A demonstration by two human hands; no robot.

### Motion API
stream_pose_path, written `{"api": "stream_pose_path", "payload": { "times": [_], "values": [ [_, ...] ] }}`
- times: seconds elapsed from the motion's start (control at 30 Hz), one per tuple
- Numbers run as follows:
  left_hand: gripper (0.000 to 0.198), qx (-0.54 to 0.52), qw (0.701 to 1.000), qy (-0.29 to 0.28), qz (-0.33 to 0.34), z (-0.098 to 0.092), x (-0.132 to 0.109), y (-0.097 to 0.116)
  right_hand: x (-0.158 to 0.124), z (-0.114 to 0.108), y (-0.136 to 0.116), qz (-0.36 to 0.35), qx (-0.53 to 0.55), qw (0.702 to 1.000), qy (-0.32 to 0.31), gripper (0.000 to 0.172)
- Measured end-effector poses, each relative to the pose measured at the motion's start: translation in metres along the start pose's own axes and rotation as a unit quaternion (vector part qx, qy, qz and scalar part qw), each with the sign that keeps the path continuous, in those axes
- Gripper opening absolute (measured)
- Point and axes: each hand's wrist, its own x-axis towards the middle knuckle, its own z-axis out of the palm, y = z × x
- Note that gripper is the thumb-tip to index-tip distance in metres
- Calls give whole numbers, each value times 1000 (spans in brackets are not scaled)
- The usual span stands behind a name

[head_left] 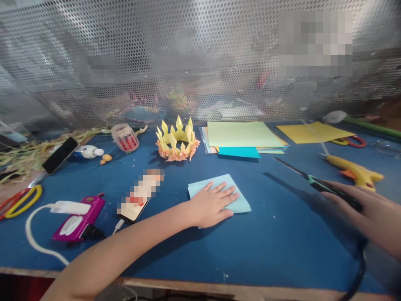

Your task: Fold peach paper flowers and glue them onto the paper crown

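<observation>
We see the left hand (213,203) lying flat, fingers spread, pressed down on a light blue paper sheet (239,200) that rests near the middle of the blue worktop (275,242); the palm covers the sheet's near left part, and its far corner and right edge show beyond the fingertips. The right hand (372,217) comes in from the right edge, well apart from the sheet, with its fingers closed around the handle of a pair of green-handled scissors (316,182) whose blades point up and left, away from the hand. Between the two hands the worktop is bare, and a broad bare strip also runs in front of the sheet to the worktop's near edge. Behind the sheet stands one yellow paper crown (177,141) with a pink base, and to its right one stack of coloured paper (241,136). One separate yellow sheet (313,132) lies further right, with one yellow glue gun (355,170) just beyond the right hand. At the left we count two phones, one black phone (60,155) and one phone with a cable (134,209), beside one magenta gadget (79,221). We count three pairs of scissors in all: the held pair, a red and yellow pair (20,200) at the far left, and another red and yellow pair (351,141) by the yellow sheet.
</observation>
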Motion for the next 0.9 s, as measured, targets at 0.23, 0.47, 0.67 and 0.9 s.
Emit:
{"api": "stream_pose_path", "payload": {
  "times": [0.23, 0.47, 0.67, 0.9],
  "values": [
    [58, -9, 999, 31, -12, -3, -32, 22, 7, 29, -30, -67, -106, 987, -96, 48],
    [89, 74, 992, 91, -52, 11, -91, 32, -16, 14, -45, -80, -160, 983, -42, 65],
    [114, 121, 971, 191, -75, 55, -122, 50, -73, 1, -89, -221, 16, 974, -38, 53],
    [38, 175, 954, 234, -65, 96, -117, 71, -145, 0, -174, -412, 150, 889, -134, 45]
  ]
}}
